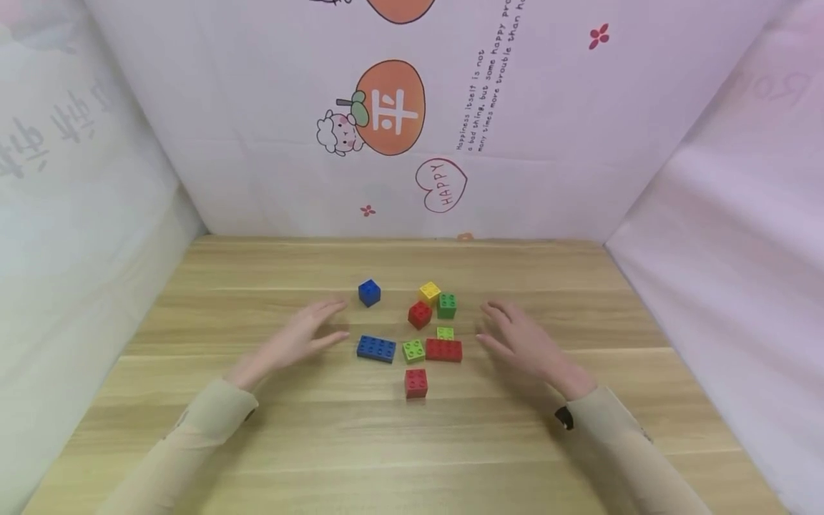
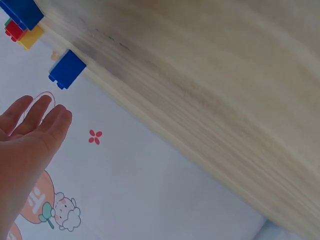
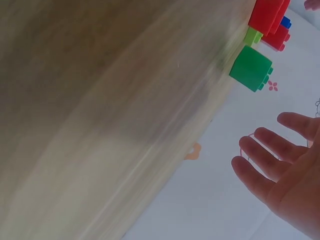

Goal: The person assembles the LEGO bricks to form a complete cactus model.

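Note:
My left hand [image 1: 301, 339] holds nothing, its fingers extended beside a long blue brick [image 1: 376, 348] and a small blue brick [image 1: 370, 292]. On the other side, my right hand [image 1: 523, 345] is also bare, fingers spread, nearest to a long red brick [image 1: 444, 350] and a green brick [image 1: 447, 305]. Between the hands lie a yellow brick [image 1: 429, 292], a red brick [image 1: 420, 315] and two lime bricks, one lime brick [image 1: 414, 350] left of the long red one, the other partly hidden behind it. Another red brick [image 1: 415, 384] sits closest to me.
The bricks stand on a wooden table [image 1: 290, 443]. A white printed cloth [image 1: 257, 107] rises behind the table's far edge, and similar cloth walls [image 1: 740, 214] flank both sides.

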Demonstrator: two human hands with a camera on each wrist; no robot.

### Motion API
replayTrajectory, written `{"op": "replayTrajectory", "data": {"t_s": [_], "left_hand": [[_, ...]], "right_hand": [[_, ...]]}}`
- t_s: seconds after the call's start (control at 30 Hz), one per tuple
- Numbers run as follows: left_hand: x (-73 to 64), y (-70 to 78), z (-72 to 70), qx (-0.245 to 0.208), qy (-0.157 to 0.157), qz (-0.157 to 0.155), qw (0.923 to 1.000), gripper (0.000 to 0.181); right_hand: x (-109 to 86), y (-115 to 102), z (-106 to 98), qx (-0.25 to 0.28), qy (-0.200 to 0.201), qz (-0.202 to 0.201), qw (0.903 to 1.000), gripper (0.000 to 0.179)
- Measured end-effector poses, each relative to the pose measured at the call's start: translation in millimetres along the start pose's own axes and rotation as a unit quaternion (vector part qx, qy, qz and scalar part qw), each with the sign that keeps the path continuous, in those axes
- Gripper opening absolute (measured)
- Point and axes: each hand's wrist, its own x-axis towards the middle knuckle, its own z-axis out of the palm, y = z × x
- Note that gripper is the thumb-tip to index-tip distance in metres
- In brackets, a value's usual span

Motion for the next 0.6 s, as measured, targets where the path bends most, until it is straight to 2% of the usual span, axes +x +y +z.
{"op": "replayTrajectory", "data": {"t_s": [0.27,0.5,0.6], "left_hand": [[-6.0,10.1,8.7,-0.044,-0.002,0.019,0.9988,0.058],[-13.9,28.8,12.7,-0.092,-0.049,-0.020,0.9944,0.061],[-16.8,35.8,15.4,-0.109,-0.052,-0.010,0.9927,0.059]], "right_hand": [[-0.6,-8.3,0.5,0.025,-0.014,-0.010,0.9995,0.063],[0.3,-16.5,1.3,0.049,-0.026,-0.006,0.9984,0.060],[0.6,-18.2,2.9,0.058,-0.025,-0.009,0.9980,0.056]]}}
